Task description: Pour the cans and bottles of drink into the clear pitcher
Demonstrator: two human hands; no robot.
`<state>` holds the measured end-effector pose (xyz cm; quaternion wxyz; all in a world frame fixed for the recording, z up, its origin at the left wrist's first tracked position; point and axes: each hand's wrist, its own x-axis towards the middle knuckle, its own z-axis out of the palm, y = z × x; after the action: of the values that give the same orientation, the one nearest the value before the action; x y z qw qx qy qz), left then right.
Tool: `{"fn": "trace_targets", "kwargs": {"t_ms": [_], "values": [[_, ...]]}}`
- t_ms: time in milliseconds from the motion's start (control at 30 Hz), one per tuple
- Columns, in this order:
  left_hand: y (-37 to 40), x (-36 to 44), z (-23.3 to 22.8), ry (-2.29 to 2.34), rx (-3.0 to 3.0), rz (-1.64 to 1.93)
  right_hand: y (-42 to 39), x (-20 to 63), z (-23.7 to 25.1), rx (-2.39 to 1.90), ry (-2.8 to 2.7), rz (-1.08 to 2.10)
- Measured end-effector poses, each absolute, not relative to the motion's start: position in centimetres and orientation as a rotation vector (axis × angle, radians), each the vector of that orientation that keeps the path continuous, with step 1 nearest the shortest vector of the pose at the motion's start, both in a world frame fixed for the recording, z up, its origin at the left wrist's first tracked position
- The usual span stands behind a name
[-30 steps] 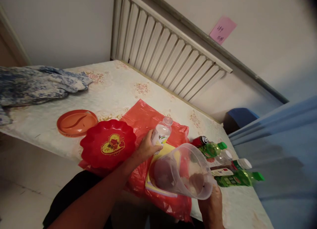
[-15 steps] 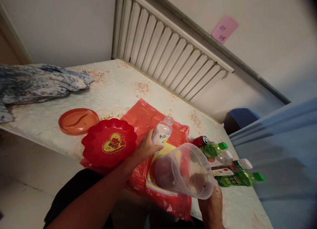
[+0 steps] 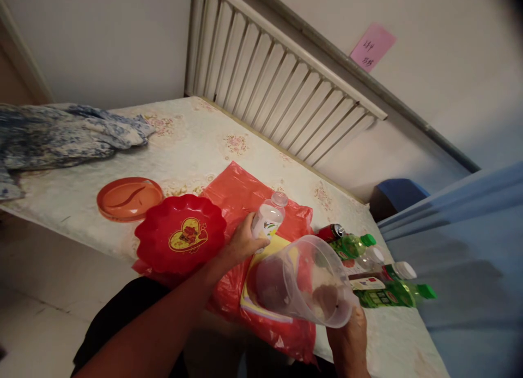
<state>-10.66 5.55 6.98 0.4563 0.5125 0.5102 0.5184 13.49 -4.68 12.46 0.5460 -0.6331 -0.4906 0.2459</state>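
In my left hand (image 3: 243, 239) is a small clear bottle (image 3: 268, 219) with a white label, its open neck tilted away from me. My right hand (image 3: 351, 334) grips a translucent plastic pitcher (image 3: 302, 282) by its near right side; it leans over with its wide mouth facing right. Beneath them lie a yellow pad or booklet (image 3: 249, 307) and a red plastic bag (image 3: 232, 187). Left of my left hand sits a red scalloped dish (image 3: 159, 236) with a gold heart design.
An orange round tray (image 3: 128, 201) lies left of the dish, and a patterned cloth (image 3: 69, 135) farther left. To the right are a dark red can (image 3: 329, 233) and several bottles, including a green-capped bottle (image 3: 379, 296). A radiator (image 3: 269, 67) stands behind; a blue curtain (image 3: 469, 258) hangs right.
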Motion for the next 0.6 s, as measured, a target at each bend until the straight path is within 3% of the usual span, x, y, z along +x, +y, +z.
{"fn": "trace_targets", "kwargs": {"t_ms": [333, 600], "values": [[5.5, -10.8, 7.1, 1.218, 1.266, 1.286, -5.2, 14.1, 11.7, -1.242, -0.951, 1.030], [5.2, -10.9, 7.5, 1.170, 1.255, 1.288, -6.2, 14.2, 15.4, -1.260, -0.784, 0.915]]}}
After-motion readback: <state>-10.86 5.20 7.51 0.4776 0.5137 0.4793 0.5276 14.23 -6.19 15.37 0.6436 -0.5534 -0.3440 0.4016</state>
